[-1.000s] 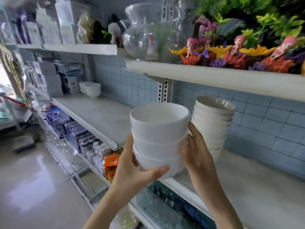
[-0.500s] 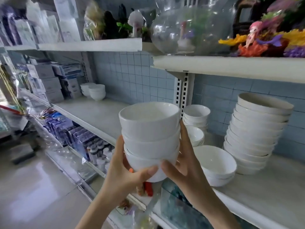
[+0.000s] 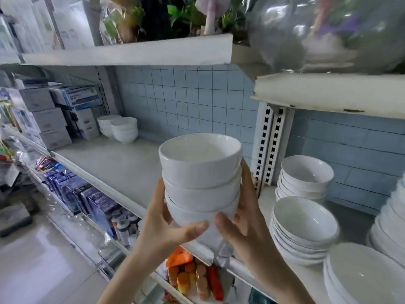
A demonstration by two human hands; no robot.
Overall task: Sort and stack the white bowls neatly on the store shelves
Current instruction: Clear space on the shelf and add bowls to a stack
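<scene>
Held stack: I see three white bowls (image 3: 200, 178) nested upright at the centre of the frame, held in the air in front of the middle shelf (image 3: 114, 165) and touching no other stack.
Left hand: my view shows the left hand (image 3: 162, 224) gripping the lower left of the stack. Its thumb lies across the front of the bottom bowl, and its fingers are hidden behind.
Right hand: the right hand (image 3: 243, 220) clasps the right side, with its fingers reaching up to the second bowl and its thumb on the bottom bowl. The two thumb tips are near each other but apart.
Far bowls: two short white stacks (image 3: 122, 128) sit at centre left, at the back of the shelf, just beside grey boxes (image 3: 50, 119).
Right-hand stacks: right of the slotted post (image 3: 269, 145) stands a deep-bowl stack (image 3: 304, 178). A wider-bowl stack (image 3: 304, 229) stands in front of it.
Lower right: I see flat white dishes (image 3: 368, 277), and a taller pile (image 3: 392, 227) cut by the frame edge.
Upper right: a clear glass vase (image 3: 328, 34), blurred, stands on the upper shelf (image 3: 328, 95).
Backdrop: pale blue tiled wall (image 3: 186, 102).
</scene>
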